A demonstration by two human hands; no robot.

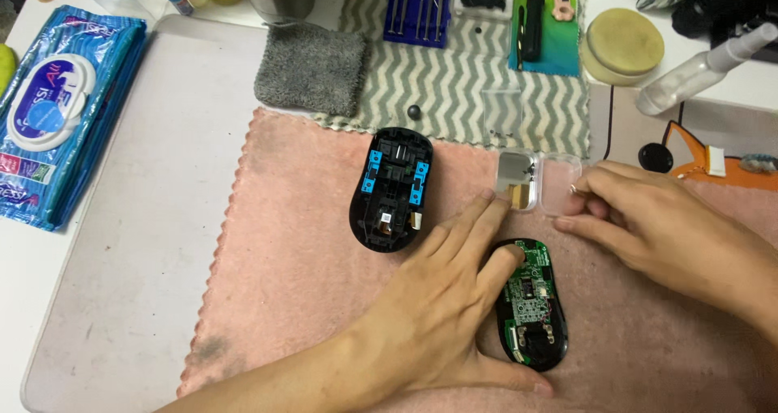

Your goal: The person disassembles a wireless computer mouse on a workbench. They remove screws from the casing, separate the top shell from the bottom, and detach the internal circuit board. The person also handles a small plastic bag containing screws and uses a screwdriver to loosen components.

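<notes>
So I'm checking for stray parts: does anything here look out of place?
Yes: one small dark ball lies loose on the grey-and-white zigzag cloth, away from the small clear plastic box that the left hand and right hand touch.

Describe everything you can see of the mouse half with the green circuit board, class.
The black oval mouse base with the green circuit board lies flat, open side up, on the pink scalloped cloth. The board carries small dark chips and a thin red wire; a round recess sits near its lower end. The left hand rests against its left edge, one fingertip on its top. The right hand stays clear of it.
</notes>
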